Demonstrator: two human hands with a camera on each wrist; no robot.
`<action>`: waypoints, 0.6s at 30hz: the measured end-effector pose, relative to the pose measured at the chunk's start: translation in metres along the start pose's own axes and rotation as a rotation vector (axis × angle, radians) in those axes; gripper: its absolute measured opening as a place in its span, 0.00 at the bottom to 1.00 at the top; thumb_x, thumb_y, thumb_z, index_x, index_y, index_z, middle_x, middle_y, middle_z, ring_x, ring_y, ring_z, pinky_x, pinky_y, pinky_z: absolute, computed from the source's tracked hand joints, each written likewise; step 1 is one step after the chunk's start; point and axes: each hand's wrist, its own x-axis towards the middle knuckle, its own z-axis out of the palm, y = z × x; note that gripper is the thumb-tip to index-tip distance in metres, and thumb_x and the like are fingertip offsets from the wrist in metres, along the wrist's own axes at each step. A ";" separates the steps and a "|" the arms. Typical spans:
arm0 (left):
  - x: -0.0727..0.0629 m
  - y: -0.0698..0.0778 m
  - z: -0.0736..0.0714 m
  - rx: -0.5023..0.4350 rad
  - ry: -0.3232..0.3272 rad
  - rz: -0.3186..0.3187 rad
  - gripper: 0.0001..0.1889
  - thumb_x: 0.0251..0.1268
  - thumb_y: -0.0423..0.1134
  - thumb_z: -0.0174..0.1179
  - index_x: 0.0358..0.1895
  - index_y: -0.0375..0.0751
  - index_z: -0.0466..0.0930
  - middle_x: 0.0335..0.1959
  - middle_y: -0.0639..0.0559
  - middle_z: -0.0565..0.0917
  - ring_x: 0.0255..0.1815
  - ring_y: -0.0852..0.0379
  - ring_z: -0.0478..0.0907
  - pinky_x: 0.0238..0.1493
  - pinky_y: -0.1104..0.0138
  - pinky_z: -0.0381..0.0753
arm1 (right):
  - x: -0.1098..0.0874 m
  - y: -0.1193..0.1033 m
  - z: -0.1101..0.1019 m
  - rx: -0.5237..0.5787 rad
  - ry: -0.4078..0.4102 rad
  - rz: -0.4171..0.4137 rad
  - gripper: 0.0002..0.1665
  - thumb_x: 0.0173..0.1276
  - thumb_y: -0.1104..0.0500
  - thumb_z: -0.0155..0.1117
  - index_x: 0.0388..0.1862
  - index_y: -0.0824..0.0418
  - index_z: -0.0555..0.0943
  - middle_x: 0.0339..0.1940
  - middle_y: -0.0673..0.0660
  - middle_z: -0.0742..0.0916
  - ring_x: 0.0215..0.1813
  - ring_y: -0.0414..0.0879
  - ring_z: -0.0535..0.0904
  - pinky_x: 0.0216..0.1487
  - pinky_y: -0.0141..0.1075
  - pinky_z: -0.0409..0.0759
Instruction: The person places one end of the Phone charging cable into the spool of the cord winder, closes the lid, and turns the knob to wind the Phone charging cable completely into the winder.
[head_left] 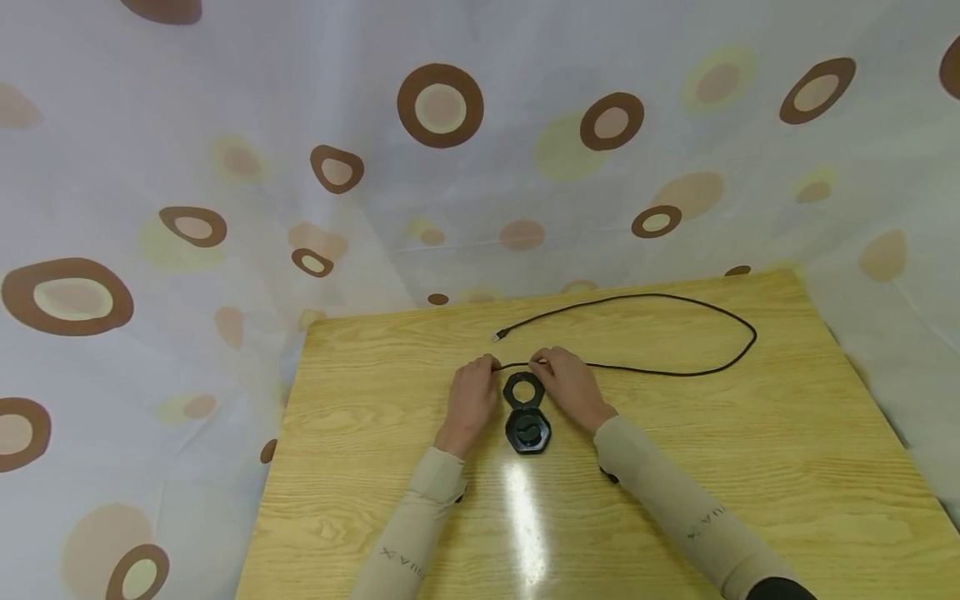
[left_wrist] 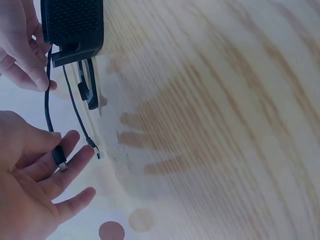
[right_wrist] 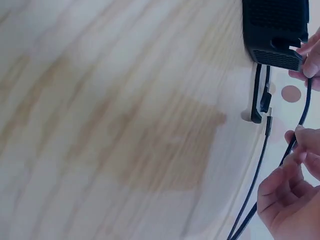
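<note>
My left hand [head_left: 472,398] pinches a thin black USB cable [head_left: 652,372] close to one end. In the left wrist view that end's small metal-tipped plug [left_wrist: 59,159] lies over the fingers. A short way along, my right hand [head_left: 572,387] pinches the same cable between thumb and fingertips. Between the hands, on the table, stands a black hexagonal case [head_left: 528,432] with textured sides. Its ring-shaped lid [head_left: 513,392] is opened out on the far side, with a round hole through it. Neither hand appears to touch the case.
The cable loops out to the right over the wooden table [head_left: 375,500] and comes back to its other plug [head_left: 502,335], beyond the hands. A patterned curtain [head_left: 480,200] hangs along the table's back and sides. Glare shows on the tabletop in front of the case.
</note>
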 end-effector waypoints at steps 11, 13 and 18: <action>-0.006 0.005 -0.006 -0.105 -0.017 -0.008 0.10 0.80 0.37 0.60 0.53 0.37 0.87 0.45 0.44 0.91 0.43 0.50 0.89 0.49 0.56 0.87 | -0.007 0.001 -0.002 -0.057 0.151 -0.068 0.11 0.77 0.53 0.68 0.45 0.58 0.91 0.34 0.56 0.77 0.36 0.49 0.67 0.38 0.38 0.65; -0.008 0.006 -0.008 -0.120 -0.014 -0.009 0.11 0.80 0.39 0.60 0.52 0.38 0.87 0.43 0.45 0.91 0.41 0.51 0.88 0.46 0.57 0.87 | -0.008 0.002 -0.002 -0.063 0.171 -0.078 0.11 0.77 0.53 0.69 0.44 0.58 0.91 0.35 0.57 0.78 0.36 0.50 0.68 0.40 0.40 0.65; -0.011 0.009 -0.010 -0.133 -0.039 -0.021 0.14 0.84 0.44 0.56 0.50 0.40 0.88 0.41 0.47 0.89 0.40 0.53 0.85 0.41 0.61 0.85 | -0.012 0.001 -0.003 -0.070 0.168 -0.069 0.11 0.77 0.51 0.68 0.44 0.57 0.91 0.42 0.58 0.81 0.42 0.54 0.72 0.47 0.48 0.68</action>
